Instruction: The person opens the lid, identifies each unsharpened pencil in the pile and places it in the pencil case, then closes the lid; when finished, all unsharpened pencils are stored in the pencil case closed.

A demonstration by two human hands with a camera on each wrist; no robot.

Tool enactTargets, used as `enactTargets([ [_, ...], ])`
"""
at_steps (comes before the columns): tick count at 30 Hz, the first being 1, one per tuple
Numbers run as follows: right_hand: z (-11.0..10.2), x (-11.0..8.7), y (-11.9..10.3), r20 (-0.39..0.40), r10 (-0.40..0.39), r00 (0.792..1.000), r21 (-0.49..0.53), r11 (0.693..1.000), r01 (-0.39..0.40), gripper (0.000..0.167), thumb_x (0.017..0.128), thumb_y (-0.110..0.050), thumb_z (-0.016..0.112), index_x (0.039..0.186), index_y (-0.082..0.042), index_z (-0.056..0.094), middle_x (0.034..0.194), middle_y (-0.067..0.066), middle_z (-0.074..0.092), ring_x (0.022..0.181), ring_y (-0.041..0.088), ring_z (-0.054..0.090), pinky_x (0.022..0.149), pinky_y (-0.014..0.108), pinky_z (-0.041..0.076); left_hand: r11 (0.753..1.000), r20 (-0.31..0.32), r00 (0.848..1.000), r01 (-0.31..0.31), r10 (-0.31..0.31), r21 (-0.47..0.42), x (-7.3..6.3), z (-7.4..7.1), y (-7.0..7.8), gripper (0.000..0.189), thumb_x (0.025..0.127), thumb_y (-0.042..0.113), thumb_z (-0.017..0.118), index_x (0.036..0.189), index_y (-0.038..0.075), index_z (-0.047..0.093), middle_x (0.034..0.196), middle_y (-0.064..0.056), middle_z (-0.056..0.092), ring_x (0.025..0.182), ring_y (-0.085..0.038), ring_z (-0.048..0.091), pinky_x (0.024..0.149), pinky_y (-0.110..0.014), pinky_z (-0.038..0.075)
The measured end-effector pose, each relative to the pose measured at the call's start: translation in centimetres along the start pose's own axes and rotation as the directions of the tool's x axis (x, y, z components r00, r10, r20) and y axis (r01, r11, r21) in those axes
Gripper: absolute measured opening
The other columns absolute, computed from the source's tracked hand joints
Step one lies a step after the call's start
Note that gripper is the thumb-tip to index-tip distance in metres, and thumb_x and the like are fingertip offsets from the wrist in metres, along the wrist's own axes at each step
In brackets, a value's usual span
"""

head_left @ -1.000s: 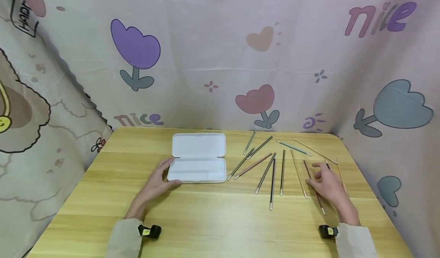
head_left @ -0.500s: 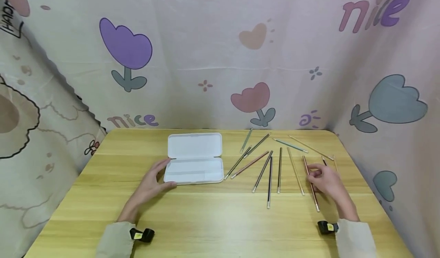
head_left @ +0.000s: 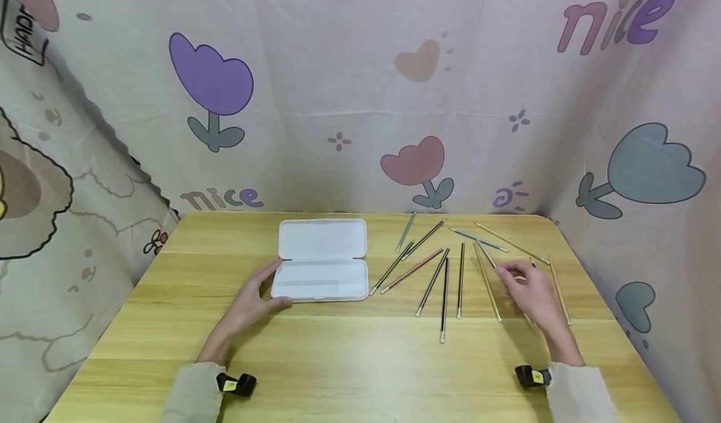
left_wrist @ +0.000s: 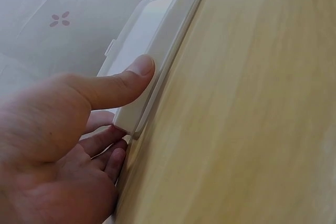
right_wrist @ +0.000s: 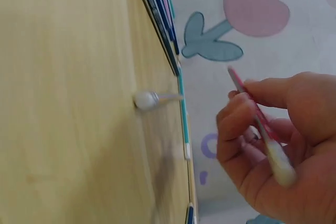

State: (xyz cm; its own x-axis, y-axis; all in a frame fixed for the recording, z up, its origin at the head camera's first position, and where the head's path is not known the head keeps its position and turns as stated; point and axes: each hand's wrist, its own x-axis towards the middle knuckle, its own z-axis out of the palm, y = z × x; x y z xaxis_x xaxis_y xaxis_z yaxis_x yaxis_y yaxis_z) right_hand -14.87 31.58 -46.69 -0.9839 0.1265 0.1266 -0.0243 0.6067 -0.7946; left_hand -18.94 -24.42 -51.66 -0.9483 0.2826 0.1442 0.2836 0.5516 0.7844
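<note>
A white pencil case (head_left: 322, 239) lies open on the wooden table, its lid folded back and its tray showing no pencils. My left hand (head_left: 246, 305) holds the case by its left end; in the left wrist view the thumb (left_wrist: 128, 80) lies on the front edge with the fingers around the corner. On the right, my right hand (head_left: 531, 295) pinches a reddish pencil (right_wrist: 261, 121) between thumb and fingers, lifted off the table. Its eraser end points toward the palm in the right wrist view. Beside that hand lies a yellow pencil (head_left: 487, 283).
Several pencils are spread between the case and the right hand, among them a red pencil (head_left: 413, 271) and a dark blue pencil (head_left: 445, 301). A teal pencil (head_left: 480, 239) lies farther back. Patterned cloth (head_left: 315, 85) hangs behind the table (head_left: 360, 360).
My right hand has taken hold of the reddish pencil, raised it from the table and tilted it toward the left. My left hand stays on the case.
</note>
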Motion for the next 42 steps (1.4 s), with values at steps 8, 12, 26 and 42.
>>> enactTargets([
  [8,2.1,-0.2,-0.9,0.014,-0.130,0.991,-0.057,0.990,0.131,0.019,0.100,-0.007,0.064,0.116,0.001,0.072,0.101,0.018,0.071,0.082,0.025,0.070,0.052,0.022,0.052,1.000,0.007,1.000,0.001,-0.001,0.000,-0.1,0.1,-0.6,0.091,0.086,0.025,0.085,0.157,-0.003,0.035,0.161,-0.028,0.032,0.147,-0.049,0.027,0.119,-0.066,0.024],
  [12,2.9,-0.4,-1.6,0.064,-0.144,0.987,-0.004,0.989,0.145,0.023,0.097,-0.001,0.065,0.118,0.002,0.071,0.101,0.018,0.070,0.084,0.021,0.067,0.055,0.022,0.053,1.000,0.007,1.000,0.002,-0.002,0.002,-0.1,0.2,-0.7,0.092,0.085,0.026,0.086,0.157,-0.003,0.035,0.161,-0.028,0.032,0.147,-0.049,0.028,0.119,-0.066,0.024],
  [26,6.7,-0.9,-4.6,0.109,-0.213,0.971,0.104,0.974,0.202,0.013,0.097,-0.003,0.069,0.108,-0.004,0.075,0.098,0.016,0.074,0.078,0.023,0.066,0.061,0.024,0.054,1.000,-0.003,1.000,-0.012,0.012,-0.007,-0.3,1.1,-0.6,0.092,0.086,0.025,0.086,0.156,-0.005,0.035,0.160,-0.029,0.034,0.146,-0.049,0.030,0.119,-0.063,0.026],
  [42,13.6,2.0,-10.6,0.187,-0.335,0.923,0.215,0.931,0.295,0.014,0.098,-0.005,0.067,0.109,-0.005,0.076,0.098,0.019,0.073,0.082,0.033,0.067,0.063,0.024,0.055,1.000,-0.014,1.000,0.009,-0.009,0.023,0.2,0.1,0.1,0.091,0.086,0.024,0.085,0.157,-0.002,0.035,0.161,-0.026,0.034,0.148,-0.047,0.029,0.120,-0.063,0.025],
])
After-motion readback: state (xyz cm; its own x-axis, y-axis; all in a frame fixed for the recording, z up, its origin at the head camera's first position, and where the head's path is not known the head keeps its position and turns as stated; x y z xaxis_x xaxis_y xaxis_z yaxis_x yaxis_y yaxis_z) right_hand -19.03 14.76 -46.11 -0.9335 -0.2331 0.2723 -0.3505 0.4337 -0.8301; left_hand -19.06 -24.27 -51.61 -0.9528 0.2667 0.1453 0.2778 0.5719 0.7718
